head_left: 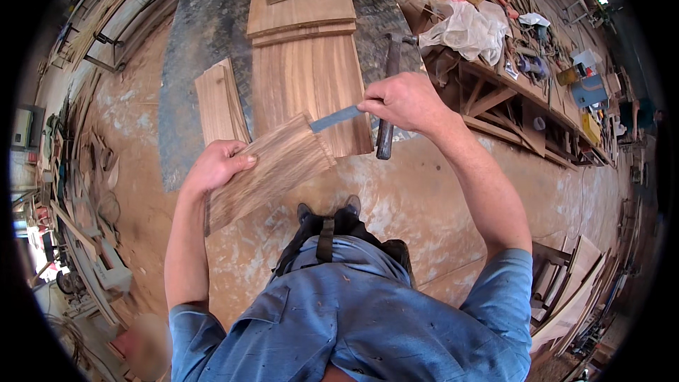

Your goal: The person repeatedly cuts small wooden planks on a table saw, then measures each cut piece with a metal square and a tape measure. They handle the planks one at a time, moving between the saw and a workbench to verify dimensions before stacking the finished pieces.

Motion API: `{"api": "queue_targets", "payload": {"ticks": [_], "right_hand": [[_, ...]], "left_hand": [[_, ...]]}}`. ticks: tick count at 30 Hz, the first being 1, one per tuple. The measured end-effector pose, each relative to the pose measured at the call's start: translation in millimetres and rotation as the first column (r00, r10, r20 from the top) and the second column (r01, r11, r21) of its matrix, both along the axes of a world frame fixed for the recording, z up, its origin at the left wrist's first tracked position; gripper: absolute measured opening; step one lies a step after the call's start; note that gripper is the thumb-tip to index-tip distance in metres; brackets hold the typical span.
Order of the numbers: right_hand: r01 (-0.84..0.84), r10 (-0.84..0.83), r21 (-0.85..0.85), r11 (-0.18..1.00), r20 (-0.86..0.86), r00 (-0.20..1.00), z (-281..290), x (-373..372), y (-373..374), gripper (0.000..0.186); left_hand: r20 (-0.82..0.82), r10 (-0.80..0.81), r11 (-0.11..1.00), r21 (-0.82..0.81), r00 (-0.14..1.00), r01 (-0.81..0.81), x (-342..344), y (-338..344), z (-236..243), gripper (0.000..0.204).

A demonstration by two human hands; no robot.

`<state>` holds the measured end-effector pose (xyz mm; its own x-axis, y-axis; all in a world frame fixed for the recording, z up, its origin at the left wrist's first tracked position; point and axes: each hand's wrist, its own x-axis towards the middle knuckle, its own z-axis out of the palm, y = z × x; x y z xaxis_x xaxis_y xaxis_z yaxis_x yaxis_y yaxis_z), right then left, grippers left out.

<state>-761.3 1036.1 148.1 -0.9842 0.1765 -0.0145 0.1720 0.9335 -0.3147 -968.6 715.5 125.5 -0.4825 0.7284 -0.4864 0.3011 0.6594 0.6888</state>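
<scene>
My left hand (219, 166) grips a wooden board (269, 166) with a notched end, holding it tilted over the front of the dark worktable (184, 92). My right hand (396, 102) holds a flat blue-grey file or blade (334, 119), whose far end meets the board's notched end. A hammer (389, 62) lies just beside my right hand, head away from me. Wider planks (290, 71) rest on the table behind the held board, with more boards (300, 7) stacked above them and narrower pieces (216, 99) at the left.
At the right, a cluttered wooden bench (509, 95) carries crumpled white plastic (463, 28), tools and containers. Metal racks (113, 28) stand at the upper left. Timber and machinery line the left side; sheets of wood (573, 290) lean at the lower right. My feet (351, 205) are on the dusty floor.
</scene>
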Motion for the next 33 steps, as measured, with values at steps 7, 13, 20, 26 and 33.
{"api": "queue_targets", "payload": {"ticks": [7, 13, 20, 26, 33], "right_hand": [[0.000, 0.000, -0.017, 1.000, 0.010, 1.000, -5.6, -2.8, 3.4, 0.030], [-0.007, 0.007, 0.008, 1.000, -0.047, 0.999, -9.8, -3.2, 5.9, 0.026], [-0.011, 0.012, 0.029, 1.000, -0.031, 0.999, -10.4, -2.8, 6.9, 0.026], [-0.003, 0.003, 0.011, 1.000, -0.006, 1.000, -10.0, -1.7, 6.1, 0.027], [0.006, -0.006, 0.008, 1.000, 0.012, 1.000, -8.9, 0.8, 2.0, 0.028]], "left_hand": [[0.044, 0.043, 0.999, 0.007, 0.998, -0.044, 6.4, 6.2, 5.3, 0.029], [0.084, 0.050, 0.998, 0.021, 0.995, -0.052, 3.1, 6.1, -3.6, 0.028], [0.107, 0.043, 0.998, 0.034, 0.993, -0.047, 0.1, 5.9, -10.5, 0.027], [0.105, 0.049, 0.998, 0.029, 0.993, -0.053, 2.1, 5.9, -12.0, 0.027], [0.099, 0.034, 0.999, 0.035, 0.995, -0.037, 4.0, 4.0, -13.9, 0.029]]}}
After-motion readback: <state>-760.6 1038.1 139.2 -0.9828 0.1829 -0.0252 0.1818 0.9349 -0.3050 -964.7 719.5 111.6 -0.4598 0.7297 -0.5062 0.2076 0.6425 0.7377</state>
